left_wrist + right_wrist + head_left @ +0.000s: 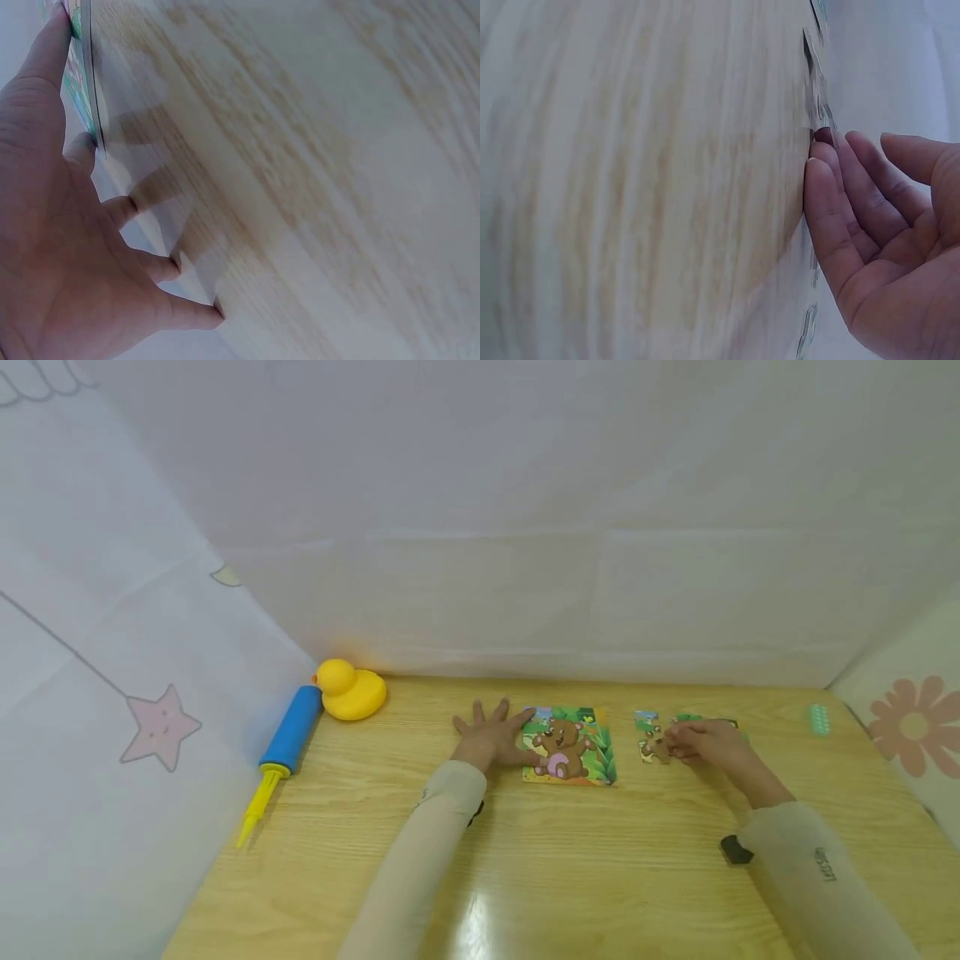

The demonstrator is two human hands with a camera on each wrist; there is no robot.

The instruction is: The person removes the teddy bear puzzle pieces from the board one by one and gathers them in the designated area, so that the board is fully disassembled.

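A square picture board (570, 747) showing a brown bear lies on the wooden table. My left hand (486, 743) is spread beside its left edge; the thumb and a fingertip reach onto the board, and the other fingertips touch the table, as the left wrist view (82, 240) shows. To the right lie loose jigsaw pieces, partly joined, with bear parts (654, 747) and a blue-green corner piece (647, 719). My right hand (708, 745) is over them, its bent fingertips touching a piece edge (823, 112); in the right wrist view the thumb stands apart. More green pieces (686, 717) are partly hidden behind this hand.
A yellow rubber duck (351, 691) stands at the back left, touching a blue and yellow hand pump (292, 731). At the far right lies a small green and white item (819, 720). Printed cloth walls (480, 593) close off the back and sides.
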